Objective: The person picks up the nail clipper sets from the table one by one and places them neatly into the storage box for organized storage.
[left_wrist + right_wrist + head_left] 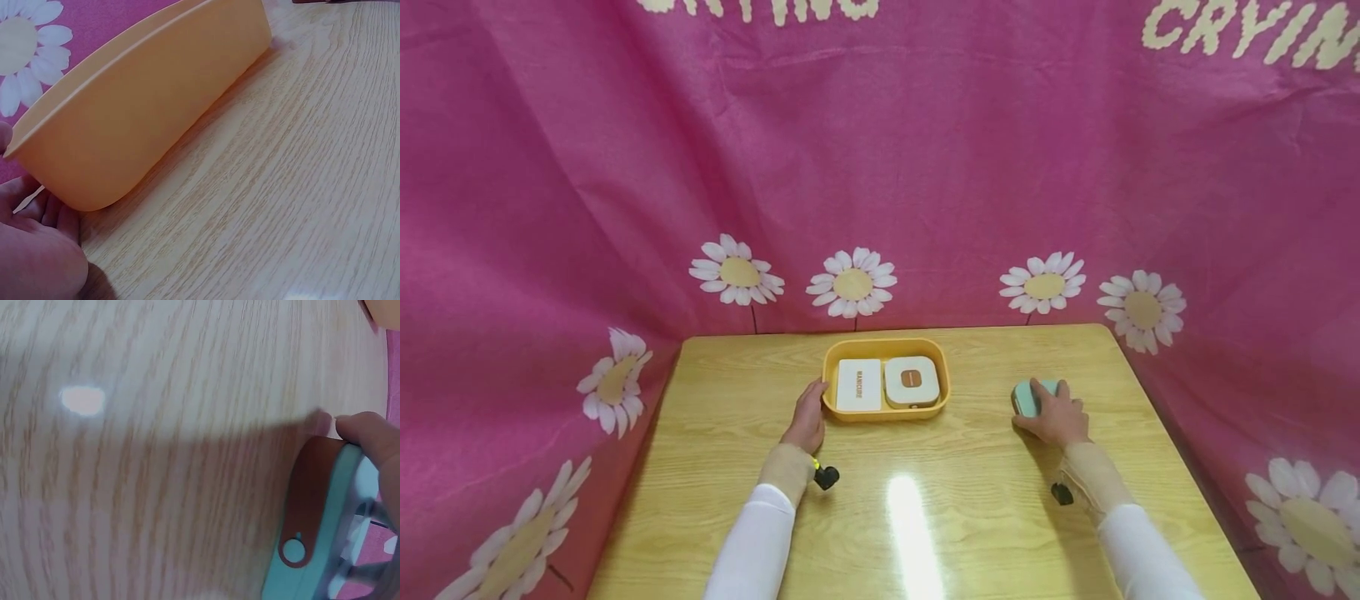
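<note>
A yellow tray with rounded corners stands near the far edge of the table. My left hand holds its left end, thumb at the rim and the other fingers against the outer wall. In the left wrist view the tray's side fills much of the picture. Inside the tray lie a white box lettered MANICURE and a white rounded-square case with a brown centre. To the right, my right hand grips a small mint-green case. A brown strap with a round stud runs along the case's side.
The wooden table reflects a bright streak of light near its front. A pink curtain printed with daisies hangs behind it and at both sides.
</note>
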Demonstrator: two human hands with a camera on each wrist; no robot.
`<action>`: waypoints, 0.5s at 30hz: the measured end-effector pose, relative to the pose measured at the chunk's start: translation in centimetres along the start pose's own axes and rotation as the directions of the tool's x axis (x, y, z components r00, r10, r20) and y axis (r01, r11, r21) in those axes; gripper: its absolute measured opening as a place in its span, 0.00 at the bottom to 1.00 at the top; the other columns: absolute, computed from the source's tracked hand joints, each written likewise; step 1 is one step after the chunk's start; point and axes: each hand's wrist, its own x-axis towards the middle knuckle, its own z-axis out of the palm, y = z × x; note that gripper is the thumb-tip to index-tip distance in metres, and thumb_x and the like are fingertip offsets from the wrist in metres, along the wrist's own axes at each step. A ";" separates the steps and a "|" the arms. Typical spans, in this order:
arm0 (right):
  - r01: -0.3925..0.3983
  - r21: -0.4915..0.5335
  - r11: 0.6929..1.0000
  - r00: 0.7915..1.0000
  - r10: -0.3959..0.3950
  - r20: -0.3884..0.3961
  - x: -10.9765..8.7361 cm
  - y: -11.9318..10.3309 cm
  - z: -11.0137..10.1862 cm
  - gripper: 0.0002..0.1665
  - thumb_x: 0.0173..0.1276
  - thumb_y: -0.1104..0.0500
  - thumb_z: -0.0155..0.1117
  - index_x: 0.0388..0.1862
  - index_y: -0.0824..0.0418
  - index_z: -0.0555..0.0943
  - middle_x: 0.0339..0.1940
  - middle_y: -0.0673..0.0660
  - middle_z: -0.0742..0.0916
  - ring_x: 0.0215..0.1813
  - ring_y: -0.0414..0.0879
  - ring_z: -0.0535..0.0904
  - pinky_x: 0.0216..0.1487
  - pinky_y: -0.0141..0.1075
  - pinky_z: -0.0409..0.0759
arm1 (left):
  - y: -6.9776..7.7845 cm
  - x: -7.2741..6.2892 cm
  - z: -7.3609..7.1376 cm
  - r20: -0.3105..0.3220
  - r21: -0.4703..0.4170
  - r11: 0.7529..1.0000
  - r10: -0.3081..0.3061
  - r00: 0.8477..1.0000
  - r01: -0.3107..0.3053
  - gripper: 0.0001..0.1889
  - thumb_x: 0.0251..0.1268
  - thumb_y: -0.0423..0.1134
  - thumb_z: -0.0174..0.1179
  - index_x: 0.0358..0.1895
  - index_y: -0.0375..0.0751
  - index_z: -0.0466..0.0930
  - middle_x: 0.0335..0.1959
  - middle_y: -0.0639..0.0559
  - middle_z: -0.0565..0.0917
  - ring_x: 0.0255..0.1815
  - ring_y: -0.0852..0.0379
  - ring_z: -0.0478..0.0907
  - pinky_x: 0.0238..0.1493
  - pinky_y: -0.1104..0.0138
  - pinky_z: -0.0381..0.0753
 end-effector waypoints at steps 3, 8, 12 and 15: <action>0.012 -0.007 1.000 1.000 -0.011 0.024 0.1 0.0 -0.1 0.59 0.63 0.36 0.74 0.83 0.62 0.59 0.77 0.86 0.53 0.54 0.88 0.70 0.48 0.74 0.77 | 0.0 0.2 -0.1 -0.008 0.012 1.000 0.011 1.000 -0.011 0.31 0.84 0.40 0.42 0.82 0.29 0.52 0.85 0.37 0.52 0.86 0.44 0.44 0.85 0.55 0.43; 0.016 -0.007 1.000 0.999 -0.015 0.048 0.1 0.3 -0.1 0.61 0.62 0.39 0.75 0.84 0.63 0.58 0.78 0.86 0.51 0.54 0.88 0.69 0.47 0.74 0.78 | -0.1 0.4 -0.1 -0.013 0.013 1.000 0.025 1.000 -0.024 0.31 0.84 0.40 0.42 0.82 0.28 0.54 0.85 0.36 0.52 0.86 0.43 0.45 0.85 0.55 0.44; 0.012 -0.012 1.000 0.999 -0.011 0.041 0.0 0.5 0.0 0.61 0.62 0.39 0.75 0.84 0.63 0.58 0.77 0.85 0.52 0.55 0.87 0.69 0.47 0.73 0.78 | -0.3 0.3 0.0 -0.019 0.016 1.000 0.021 1.000 -0.020 0.31 0.84 0.39 0.42 0.82 0.26 0.52 0.85 0.35 0.51 0.86 0.43 0.43 0.85 0.54 0.43; 0.005 -0.005 1.000 1.000 -0.005 0.028 -0.1 0.6 0.1 0.61 0.62 0.39 0.75 0.84 0.63 0.58 0.78 0.85 0.53 0.55 0.87 0.69 0.48 0.74 0.78 | -0.4 0.3 0.2 -0.020 0.013 1.000 0.021 1.000 -0.021 0.31 0.84 0.39 0.42 0.82 0.26 0.52 0.85 0.35 0.51 0.87 0.43 0.43 0.85 0.55 0.43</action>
